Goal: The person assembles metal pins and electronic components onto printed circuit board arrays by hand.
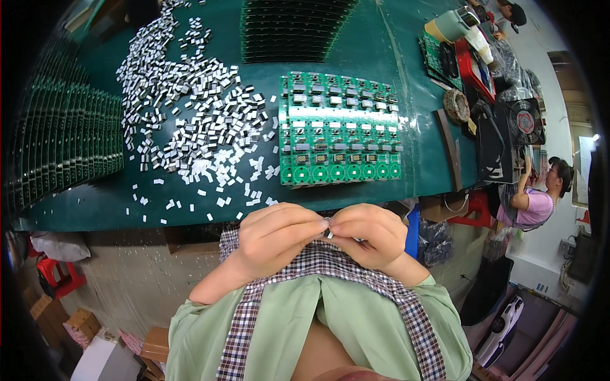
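My left hand [277, 238] and my right hand [372, 235] meet just off the table's near edge, above my checked apron. Their fingertips are pinched together around a small white-and-black block [328, 234], mostly covered by the fingers. Beyond the hands, a panel of green circuit boards [343, 130] lies on the table, fitted with rows of small parts; several dark display parts show in a lower row. Left of the panel spreads a large heap of small white-faced blocks with dark sides [197, 120]. Loose white flakes [222, 202] lie scattered between the heap and the table edge.
Stacked circuit boards stand at the left [70, 133] and far middle [292, 28] of the green table [419, 152]. A dark strip [449, 149], a tape roll [456, 106] and a red tray [473, 70] lie at right. Another person [530, 197] sits beyond a fan [526, 120].
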The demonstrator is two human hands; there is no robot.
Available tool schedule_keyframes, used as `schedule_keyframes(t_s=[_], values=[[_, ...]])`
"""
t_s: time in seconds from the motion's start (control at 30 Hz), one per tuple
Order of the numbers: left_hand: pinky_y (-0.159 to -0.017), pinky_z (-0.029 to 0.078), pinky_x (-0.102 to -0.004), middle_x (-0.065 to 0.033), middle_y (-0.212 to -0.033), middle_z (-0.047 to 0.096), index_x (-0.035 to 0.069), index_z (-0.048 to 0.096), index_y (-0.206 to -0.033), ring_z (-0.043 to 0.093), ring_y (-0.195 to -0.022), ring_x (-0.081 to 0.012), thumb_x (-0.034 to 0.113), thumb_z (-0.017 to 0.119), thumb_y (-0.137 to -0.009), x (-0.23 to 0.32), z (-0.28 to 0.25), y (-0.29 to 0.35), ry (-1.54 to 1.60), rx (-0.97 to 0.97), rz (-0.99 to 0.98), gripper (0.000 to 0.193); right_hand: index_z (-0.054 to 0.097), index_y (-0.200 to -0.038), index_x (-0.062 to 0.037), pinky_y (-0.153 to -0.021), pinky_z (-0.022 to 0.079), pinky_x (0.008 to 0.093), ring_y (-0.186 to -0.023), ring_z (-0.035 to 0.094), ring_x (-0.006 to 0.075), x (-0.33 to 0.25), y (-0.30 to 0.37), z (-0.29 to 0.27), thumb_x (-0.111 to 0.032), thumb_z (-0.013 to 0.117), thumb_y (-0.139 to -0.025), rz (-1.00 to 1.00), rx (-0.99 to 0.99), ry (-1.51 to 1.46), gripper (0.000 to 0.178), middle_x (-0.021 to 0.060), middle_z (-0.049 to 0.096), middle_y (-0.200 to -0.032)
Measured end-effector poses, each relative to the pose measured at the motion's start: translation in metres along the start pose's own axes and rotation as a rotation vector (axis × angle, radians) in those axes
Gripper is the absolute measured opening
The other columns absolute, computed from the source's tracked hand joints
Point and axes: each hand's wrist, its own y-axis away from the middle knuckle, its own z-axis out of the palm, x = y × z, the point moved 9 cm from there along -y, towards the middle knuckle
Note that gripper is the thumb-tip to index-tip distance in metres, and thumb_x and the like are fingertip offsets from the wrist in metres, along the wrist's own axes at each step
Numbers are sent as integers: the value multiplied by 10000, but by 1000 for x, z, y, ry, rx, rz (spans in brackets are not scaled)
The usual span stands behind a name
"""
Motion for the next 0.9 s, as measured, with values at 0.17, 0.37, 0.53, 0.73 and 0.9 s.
schedule_keyframes(t_s=[0.17,0.37,0.53,0.73,0.9], values=[[-573,523,-298,-117,-797,660,7,649,-839,655,-683,-246,-39,733,-641,10,1,-5,-83,52,29,219,658,-864,-7,-590,542,286,-689,653,213,-10,4,-6,8,778,-639,-138,62,80,255,95,661,-821],[-705,494,-372,-108,-788,635,-8,617,-836,625,-749,-295,-85,638,-703,4,-18,-10,-397,135,-15,155,658,-868,-6,-629,541,303,-715,655,239,10,-12,-54,38,749,-655,-11,118,322,236,114,658,-816],[-915,380,-407,-135,-1079,574,23,604,-1109,524,-1028,-298,12,608,-801,-76,-60,1,-973,125,-364,309,652,-864,-7,-608,524,299,-725,653,237,36,-20,-72,40,719,-665,35,17,591,215,96,648,-834],[-907,365,-400,-95,-1029,561,49,605,-1048,515,-1001,-283,94,683,-783,-94,-66,2,-1100,50,-430,280,644,-849,-12,-599,521,311,-712,645,237,38,-27,-62,25,710,-667,3,-73,667,196,82,633,-826],[-875,371,-402,-84,-970,549,58,617,-915,509,-946,-276,93,710,-754,-90,-68,1,-1061,74,-387,190,639,-840,-10,-593,519,312,-710,643,237,39,-28,-61,27,707,-666,17,-106,650,190,85,630,-821]])
